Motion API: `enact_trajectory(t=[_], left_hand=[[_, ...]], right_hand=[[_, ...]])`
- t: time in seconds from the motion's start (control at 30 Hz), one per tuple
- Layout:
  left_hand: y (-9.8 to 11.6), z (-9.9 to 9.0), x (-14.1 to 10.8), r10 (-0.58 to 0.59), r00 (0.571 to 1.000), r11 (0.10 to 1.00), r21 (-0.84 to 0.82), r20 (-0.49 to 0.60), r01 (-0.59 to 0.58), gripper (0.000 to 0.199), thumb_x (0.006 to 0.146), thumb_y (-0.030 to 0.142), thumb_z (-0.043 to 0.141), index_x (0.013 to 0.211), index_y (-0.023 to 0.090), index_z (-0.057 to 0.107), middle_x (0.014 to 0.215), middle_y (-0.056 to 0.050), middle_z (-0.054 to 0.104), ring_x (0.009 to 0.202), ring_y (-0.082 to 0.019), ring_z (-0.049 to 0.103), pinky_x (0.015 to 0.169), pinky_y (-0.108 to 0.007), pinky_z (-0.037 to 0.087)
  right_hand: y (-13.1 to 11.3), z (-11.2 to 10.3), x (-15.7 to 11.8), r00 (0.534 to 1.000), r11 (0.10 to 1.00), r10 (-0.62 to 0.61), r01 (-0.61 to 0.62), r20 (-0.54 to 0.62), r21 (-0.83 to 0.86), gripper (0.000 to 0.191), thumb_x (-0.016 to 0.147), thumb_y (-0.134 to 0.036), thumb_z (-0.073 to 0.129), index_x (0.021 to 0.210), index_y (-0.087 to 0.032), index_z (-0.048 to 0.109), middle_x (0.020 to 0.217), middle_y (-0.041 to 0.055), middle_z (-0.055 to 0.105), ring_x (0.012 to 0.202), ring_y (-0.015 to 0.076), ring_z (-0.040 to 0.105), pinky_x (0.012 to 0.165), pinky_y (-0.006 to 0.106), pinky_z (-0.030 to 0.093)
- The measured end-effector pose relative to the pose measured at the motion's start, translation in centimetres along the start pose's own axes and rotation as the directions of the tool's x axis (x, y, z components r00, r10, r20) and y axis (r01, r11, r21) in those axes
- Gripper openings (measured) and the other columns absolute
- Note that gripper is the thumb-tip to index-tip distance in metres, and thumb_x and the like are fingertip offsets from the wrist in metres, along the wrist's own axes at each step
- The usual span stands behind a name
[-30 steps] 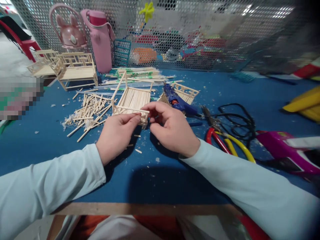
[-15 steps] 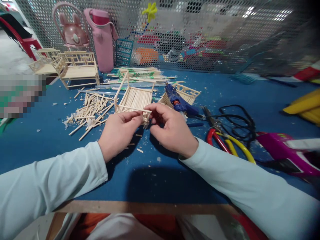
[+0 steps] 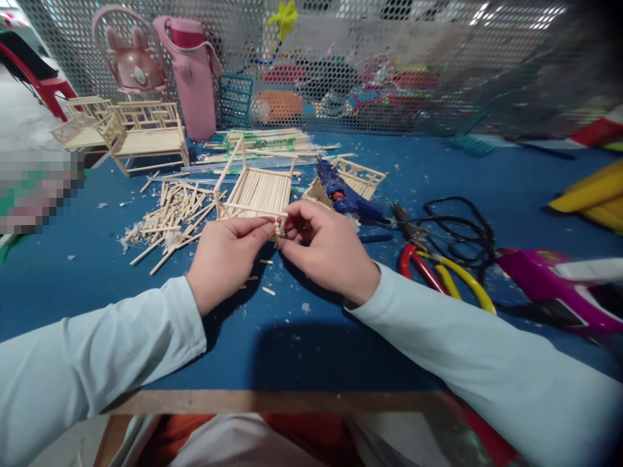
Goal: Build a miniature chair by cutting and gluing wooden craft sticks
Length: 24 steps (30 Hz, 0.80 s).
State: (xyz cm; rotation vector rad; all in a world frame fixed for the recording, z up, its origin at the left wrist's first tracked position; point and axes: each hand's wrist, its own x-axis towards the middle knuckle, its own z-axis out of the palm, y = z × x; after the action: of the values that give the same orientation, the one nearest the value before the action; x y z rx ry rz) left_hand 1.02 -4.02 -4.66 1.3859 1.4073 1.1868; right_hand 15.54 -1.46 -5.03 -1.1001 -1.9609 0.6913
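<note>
A small piece of model furniture (image 3: 260, 189), made of pale wooden sticks with a slatted seat and upright posts, stands tilted on the blue tabletop. My left hand (image 3: 224, 259) pinches its near edge between thumb and fingers. From the other side, my right hand (image 3: 331, 250) has thumb and fingers closed around the near right corner, partly hiding it. Cut sticks and scraps lie in a pile (image 3: 170, 217) to the left. Just beyond my right hand is a blue glue gun (image 3: 338, 188), lying against another stick piece (image 3: 363, 178).
Red-and-yellow-handled pliers (image 3: 440, 272), a black cord (image 3: 457, 220) and a purple tool (image 3: 540, 279) lie to the right. Finished-looking stick benches (image 3: 148, 139) stand back left, near a pink bottle (image 3: 195, 91). Bundled sticks (image 3: 272, 141) lie before a perforated metal screen (image 3: 438, 97).
My right thumb has moved in closer to the near corner of the stick furniture. The whole view has shifted slightly, and both hands remain at the piece.
</note>
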Motion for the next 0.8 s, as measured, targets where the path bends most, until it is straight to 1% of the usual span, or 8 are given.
enact_trajectory(t=[0.27,0.43,0.47,0.53,0.6,0.63,0.7,0.8], left_hand=[[0.1,0.1,0.0,0.032,0.999,0.999,0.045,-0.013,-0.031,0.019,0.078,0.024,0.062,0.086,0.017,0.077,0.082,-0.002,0.077,0.081,-0.019,0.068,0.076,-0.027,0.052],[0.2,-0.1,-0.3,0.010,1.000,0.998,0.058,-0.003,-0.009,0.024,0.075,0.024,0.061,0.090,0.013,0.077,0.088,-0.005,0.076,0.079,-0.018,0.066,0.073,-0.026,0.050],[0.3,-0.2,-0.3,-0.013,1.000,0.998,0.066,-0.010,0.013,0.026,0.074,0.023,0.061,0.093,0.012,0.076,0.086,-0.005,0.076,0.073,-0.017,0.065,0.068,-0.025,0.049],[0.4,-0.4,-0.5,-0.065,0.998,0.993,0.094,-0.025,0.067,0.032,0.071,0.020,0.061,0.098,0.011,0.074,0.070,-0.002,0.072,0.056,-0.012,0.057,0.056,-0.022,0.044],[0.4,-0.5,-0.5,-0.112,0.993,0.986,0.120,-0.039,0.116,0.038,0.069,0.017,0.059,0.104,0.011,0.073,0.049,0.004,0.059,0.043,-0.008,0.042,0.046,-0.021,0.035],[0.3,-0.6,-0.5,-0.125,0.991,0.983,0.128,-0.043,0.130,0.040,0.068,0.016,0.058,0.105,0.012,0.072,0.044,0.006,0.052,0.040,-0.008,0.036,0.043,-0.021,0.031],[0.2,-0.6,-0.5,-0.127,0.991,0.980,0.145,-0.052,0.134,0.042,0.068,0.017,0.057,0.107,0.012,0.072,0.040,0.007,0.044,0.039,-0.008,0.031,0.042,-0.021,0.027],[0.0,-1.1,-1.2,-0.066,0.997,0.978,0.197,-0.044,0.073,0.040,0.071,0.022,0.058,0.107,0.013,0.071,0.042,0.006,0.044,0.039,-0.009,0.031,0.043,-0.023,0.026]], right_hand=[[0.0,0.0,-0.1,1.000,0.999,-0.020,0.020,-0.004,-0.030,0.016,0.066,-0.006,0.058,0.076,-0.018,0.052,0.072,-0.0007,0.054,0.063,0.0108,0.050,0.061,0.024,0.044],[0.0,0.0,-0.1,0.999,0.997,-0.041,0.040,-0.008,-0.058,0.015,0.066,-0.007,0.059,0.074,-0.018,0.051,0.070,-0.0011,0.053,0.063,0.0111,0.049,0.062,0.025,0.042],[0.0,0.0,-0.1,0.999,0.997,-0.038,0.037,-0.005,-0.063,0.015,0.066,-0.008,0.059,0.074,-0.018,0.051,0.069,-0.0013,0.053,0.063,0.0111,0.049,0.062,0.025,0.042],[0.0,0.0,-0.1,1.000,0.996,-0.027,0.027,0.003,-0.080,0.015,0.066,-0.008,0.060,0.072,-0.018,0.051,0.069,-0.0017,0.053,0.063,0.0110,0.048,0.063,0.025,0.042],[0.0,0.0,-0.1,1.000,0.994,-0.021,0.022,0.008,-0.104,0.014,0.066,-0.008,0.060,0.071,-0.018,0.051,0.069,-0.0017,0.053,0.063,0.0112,0.048,0.063,0.026,0.041],[0.0,0.0,-0.1,1.000,0.993,-0.020,0.021,0.011,-0.115,0.014,0.067,-0.008,0.060,0.070,-0.018,0.051,0.068,-0.0018,0.053,0.063,0.0113,0.048,0.063,0.026,0.040],[0.1,-0.1,-0.1,1.000,0.992,-0.022,0.024,0.016,-0.125,0.013,0.068,-0.009,0.060,0.071,-0.018,0.052,0.068,-0.0020,0.053,0.062,0.0111,0.048,0.064,0.026,0.040],[0.1,-0.2,-0.1,0.999,0.991,-0.029,0.033,0.027,-0.128,0.012,0.069,-0.009,0.060,0.070,-0.017,0.052,0.068,-0.0021,0.052,0.060,0.0104,0.048,0.063,0.026,0.039]])
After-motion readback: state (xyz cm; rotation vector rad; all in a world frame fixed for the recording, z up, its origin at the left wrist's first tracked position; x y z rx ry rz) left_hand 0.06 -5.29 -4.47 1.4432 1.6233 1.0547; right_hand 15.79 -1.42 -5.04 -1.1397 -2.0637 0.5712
